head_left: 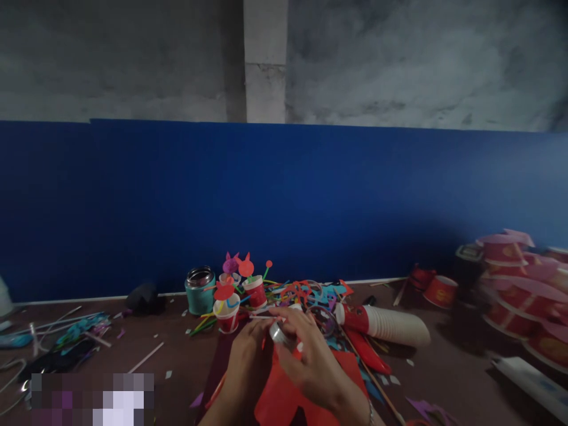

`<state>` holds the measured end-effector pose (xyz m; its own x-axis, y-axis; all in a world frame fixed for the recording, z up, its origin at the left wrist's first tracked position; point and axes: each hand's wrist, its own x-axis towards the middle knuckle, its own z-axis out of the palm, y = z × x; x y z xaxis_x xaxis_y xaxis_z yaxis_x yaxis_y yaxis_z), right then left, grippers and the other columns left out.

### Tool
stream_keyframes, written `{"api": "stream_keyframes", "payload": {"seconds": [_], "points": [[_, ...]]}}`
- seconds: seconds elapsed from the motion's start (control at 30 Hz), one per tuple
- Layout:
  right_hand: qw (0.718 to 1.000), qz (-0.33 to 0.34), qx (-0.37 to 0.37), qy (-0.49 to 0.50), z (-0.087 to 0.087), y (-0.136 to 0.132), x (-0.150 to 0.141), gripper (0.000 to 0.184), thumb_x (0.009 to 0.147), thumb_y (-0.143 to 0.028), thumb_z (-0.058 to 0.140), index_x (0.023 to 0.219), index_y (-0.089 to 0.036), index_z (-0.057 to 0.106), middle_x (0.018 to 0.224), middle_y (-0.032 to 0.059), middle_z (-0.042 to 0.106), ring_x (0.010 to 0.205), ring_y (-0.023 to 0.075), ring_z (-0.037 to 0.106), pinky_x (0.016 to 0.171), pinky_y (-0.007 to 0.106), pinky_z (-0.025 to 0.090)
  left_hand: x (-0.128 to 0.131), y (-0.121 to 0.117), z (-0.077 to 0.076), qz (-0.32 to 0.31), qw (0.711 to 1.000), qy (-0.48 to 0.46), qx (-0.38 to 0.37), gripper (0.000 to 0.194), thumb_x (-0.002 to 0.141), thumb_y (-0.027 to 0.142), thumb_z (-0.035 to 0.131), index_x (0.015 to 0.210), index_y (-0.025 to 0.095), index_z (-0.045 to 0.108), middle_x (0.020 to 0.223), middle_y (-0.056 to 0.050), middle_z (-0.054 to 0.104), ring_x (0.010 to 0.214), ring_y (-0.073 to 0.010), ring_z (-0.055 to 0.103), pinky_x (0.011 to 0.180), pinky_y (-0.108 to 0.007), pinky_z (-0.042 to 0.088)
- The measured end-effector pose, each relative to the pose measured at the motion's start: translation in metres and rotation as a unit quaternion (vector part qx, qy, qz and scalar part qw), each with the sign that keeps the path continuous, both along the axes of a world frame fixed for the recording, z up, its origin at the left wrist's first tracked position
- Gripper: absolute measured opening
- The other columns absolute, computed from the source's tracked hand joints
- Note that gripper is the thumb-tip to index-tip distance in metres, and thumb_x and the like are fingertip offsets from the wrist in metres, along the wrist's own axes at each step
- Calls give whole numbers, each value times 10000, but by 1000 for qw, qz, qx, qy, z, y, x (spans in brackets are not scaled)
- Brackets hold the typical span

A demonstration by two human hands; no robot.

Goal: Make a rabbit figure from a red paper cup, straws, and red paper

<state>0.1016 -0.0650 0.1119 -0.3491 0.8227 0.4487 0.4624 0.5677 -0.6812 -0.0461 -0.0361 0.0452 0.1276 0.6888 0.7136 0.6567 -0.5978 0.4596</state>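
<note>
Gripping a shiny roll (278,333), the right hand (308,343) hovers beside the left hand (248,348), whose grip I can't make out; steadiness over that red paper (277,397) matters.

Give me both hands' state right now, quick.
Left hand: fingers curled by the roll; whether it holds anything cannot be told.
Right hand: closed, holding a shiny roll, apparently tape.
</note>
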Motion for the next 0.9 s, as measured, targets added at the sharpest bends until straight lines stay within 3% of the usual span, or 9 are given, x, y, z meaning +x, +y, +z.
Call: {"api": "stream_keyframes", "payload": {"seconds": [0.17, 0.27, 0.4, 0.53, 0.7, 0.9], "points": [[1000, -2, -26, 18, -4, 2, -4, 477, 811, -199, 538, 1284, -213, 480, 723, -2, 660, 856, 212, 610, 895, 398, 426, -1, 3, -12, 55, 990, 55, 117, 308, 780, 62, 442, 993, 157, 643, 844, -94, 738, 741, -212, 698, 659, -317, 573], [999, -8, -28, 43, -4, 1, -5, 476, 816, -229, 547, 1288, -218, 481, 646, -24, 630, 792, 206, 611, 846, 378, 451, -3, 6, -15, 45, 991, 34, 121, 307, 787, 80, 447, 1007, 168, 642, 875, -91, 741, 778, -207, 699, 698, -318, 569], [999, 17, -29, 33, -1, 1, -3, 473, 809, -176, 512, 1279, -213, 472, 732, -8, 659, 767, 188, 608, 894, 386, 415, -4, 5, 1, 10, 998, -36, -49, 249, 837, 185, 466, 961, 193, 682, 922, -86, 741, 854, -217, 691, 779, -326, 539], [999, 18, -38, 5, -1, 4, 1, 468, 788, -123, 484, 1249, -201, 466, 709, -25, 650, 716, 174, 590, 941, 420, 354, -3, 1, 19, -36, 966, -159, -199, 309, 852, 348, 481, 969, 147, 685, 914, -106, 738, 821, -228, 685, 745, -300, 525], [999, 20, -42, -4, -2, 9, 4, 502, 766, -93, 472, 1253, -211, 448, 711, -42, 654, 679, 155, 567, 950, 417, 330, 0, 3, 24, -55, 941, -213, -257, 373, 810, 445, 520, 864, 121, 697, 689, -65, 690, 683, -207, 640, 612, -260, 484], [998, 30, -49, -2, -1, 11, 6, 457, 777, -103, 470, 1225, -195, 458, 740, -23, 679, 703, 166, 584, 937, 416, 349, 1, 6, 23, -97, 900, -285, -317, 419, 712, 540, 591, 725, 127, 659, 516, 25, 534, 451, -111, 467, 432, -218, 377]]}}
